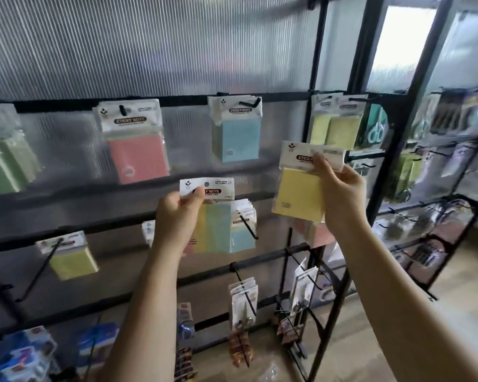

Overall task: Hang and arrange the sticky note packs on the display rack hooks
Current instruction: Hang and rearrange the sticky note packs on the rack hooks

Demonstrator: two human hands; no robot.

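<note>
I have a pack in each hand, both raised in front of the display rack [309, 100]. My right hand [340, 194] pinches the yellow sticky note pack [298, 197] by its white header card, thumb on the front near the printed label and fingers curled behind, so the pad hangs straight down with its long axis upright. My left hand [177, 216] pinches the multicolour pack [215, 227] the same way, thumb pressed on the header front, the striped pad dangling below. The relation that matters sits up and to the right: the hook [366, 102] already carrying two yellow packs [335, 125] lies just above and a little farther than the right hand's pack, with its tip pointing toward me. I judge the right hand is the nearer one, so its pack probably goes first. The hole in that header is hidden by my thumb, so I cannot tell how well it lines up with the tip. The left pack sits near the lower hook [247, 226], just right of my fingers.
</note>
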